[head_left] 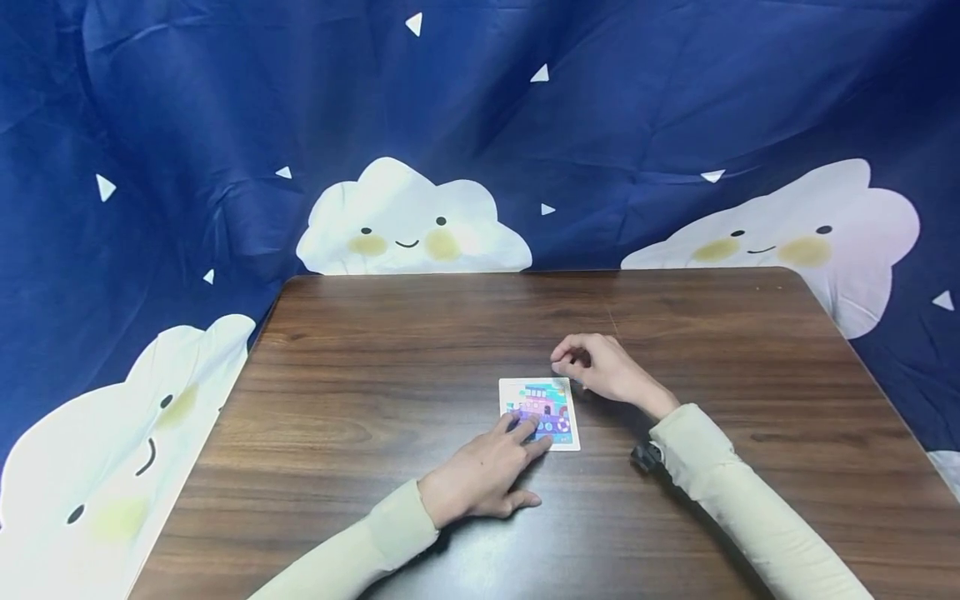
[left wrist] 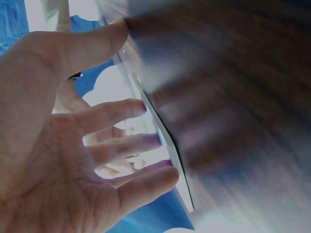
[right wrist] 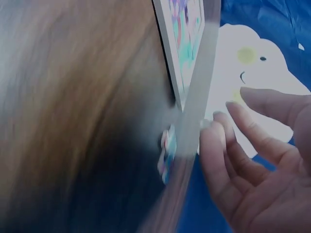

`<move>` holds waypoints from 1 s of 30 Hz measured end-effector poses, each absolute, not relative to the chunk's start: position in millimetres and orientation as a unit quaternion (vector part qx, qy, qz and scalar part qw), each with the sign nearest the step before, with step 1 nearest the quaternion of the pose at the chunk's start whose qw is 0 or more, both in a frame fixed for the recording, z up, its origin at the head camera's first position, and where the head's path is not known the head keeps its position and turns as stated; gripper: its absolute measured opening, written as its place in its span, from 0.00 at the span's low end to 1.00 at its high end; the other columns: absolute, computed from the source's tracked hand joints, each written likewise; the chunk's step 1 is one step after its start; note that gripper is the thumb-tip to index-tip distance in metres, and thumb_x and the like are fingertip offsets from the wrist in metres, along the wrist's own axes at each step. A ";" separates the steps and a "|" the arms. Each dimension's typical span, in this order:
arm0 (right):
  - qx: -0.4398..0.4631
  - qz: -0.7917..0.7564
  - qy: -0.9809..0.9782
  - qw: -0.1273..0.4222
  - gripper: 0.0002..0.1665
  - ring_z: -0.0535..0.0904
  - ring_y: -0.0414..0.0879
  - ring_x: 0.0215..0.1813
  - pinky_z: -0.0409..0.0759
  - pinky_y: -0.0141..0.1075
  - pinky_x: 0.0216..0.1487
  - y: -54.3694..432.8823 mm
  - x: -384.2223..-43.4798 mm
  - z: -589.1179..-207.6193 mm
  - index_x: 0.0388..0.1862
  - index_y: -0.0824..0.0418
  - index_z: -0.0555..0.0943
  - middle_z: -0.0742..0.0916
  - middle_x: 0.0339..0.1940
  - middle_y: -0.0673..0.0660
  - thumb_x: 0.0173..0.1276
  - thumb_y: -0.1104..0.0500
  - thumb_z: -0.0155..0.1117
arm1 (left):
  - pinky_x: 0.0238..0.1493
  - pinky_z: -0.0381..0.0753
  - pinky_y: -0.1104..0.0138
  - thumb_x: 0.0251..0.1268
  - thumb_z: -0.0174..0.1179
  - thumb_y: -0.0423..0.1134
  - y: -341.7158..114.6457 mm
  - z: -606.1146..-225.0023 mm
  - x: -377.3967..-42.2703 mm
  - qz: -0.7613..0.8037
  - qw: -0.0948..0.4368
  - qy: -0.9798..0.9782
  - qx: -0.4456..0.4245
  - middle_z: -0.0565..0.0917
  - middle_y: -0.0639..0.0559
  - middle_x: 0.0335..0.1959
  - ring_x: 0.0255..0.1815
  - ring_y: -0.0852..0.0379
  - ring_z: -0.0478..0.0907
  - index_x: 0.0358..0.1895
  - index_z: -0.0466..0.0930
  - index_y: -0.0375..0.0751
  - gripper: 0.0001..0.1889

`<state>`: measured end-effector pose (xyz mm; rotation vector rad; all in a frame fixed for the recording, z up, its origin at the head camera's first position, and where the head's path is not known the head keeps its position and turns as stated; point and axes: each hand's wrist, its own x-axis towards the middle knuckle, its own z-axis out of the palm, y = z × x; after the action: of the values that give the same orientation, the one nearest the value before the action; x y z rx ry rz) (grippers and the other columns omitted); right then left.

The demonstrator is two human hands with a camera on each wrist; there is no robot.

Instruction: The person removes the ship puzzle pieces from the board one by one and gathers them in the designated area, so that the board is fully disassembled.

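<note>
A square picture puzzle (head_left: 534,400) with a white border and a colourful ship picture lies flat on the table. My left hand (head_left: 487,471) rests its spread fingertips on the lower left part of the picture, the thumb apart from the board. In the left wrist view those fingers (left wrist: 133,187) reach the board's edge, seen side-on. Just beyond the puzzle's upper right corner hovers my right hand (head_left: 603,367), its fingers loosely bent with nothing visible between them. The right wrist view has a small pink and teal puzzle piece (right wrist: 167,154) on the table, near the board's corner and below the fingertips.
The brown wooden table (head_left: 360,350) extends around the puzzle on all sides. A dark blue curtain (head_left: 600,125) with smiling clouds hangs behind it. A small black device (head_left: 645,457) sits at the right sleeve cuff.
</note>
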<state>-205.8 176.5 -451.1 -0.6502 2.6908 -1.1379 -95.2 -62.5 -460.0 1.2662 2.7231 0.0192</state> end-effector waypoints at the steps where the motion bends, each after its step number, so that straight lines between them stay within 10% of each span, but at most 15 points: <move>1: -0.228 -0.377 0.895 0.076 0.05 0.81 0.43 0.32 0.80 0.32 0.35 173.1 -204.7 -451.6 0.44 0.59 0.87 0.89 0.35 0.54 0.73 0.61 0.68 | 0.68 0.82 0.59 0.65 0.66 0.65 -62.5 -460.1 -95.0 0.006 0.069 0.905 0.420 0.71 0.44 0.77 0.75 0.40 0.70 0.77 0.70 0.48 0.42; 30: -0.301 -0.352 0.878 0.119 0.10 0.80 0.39 0.42 0.78 0.35 0.47 139.2 -195.9 -470.1 0.48 0.59 0.90 0.90 0.43 0.52 0.76 0.60 0.65 | 0.57 0.86 0.67 0.62 0.67 0.67 -64.4 -459.7 -94.5 -0.013 0.038 0.902 0.430 0.76 0.49 0.70 0.68 0.47 0.73 0.75 0.73 0.49 0.42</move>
<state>-195.9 139.2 -470.1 -0.8794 2.5672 -1.0288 -94.5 -64.4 -459.7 1.3205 2.7672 -0.0386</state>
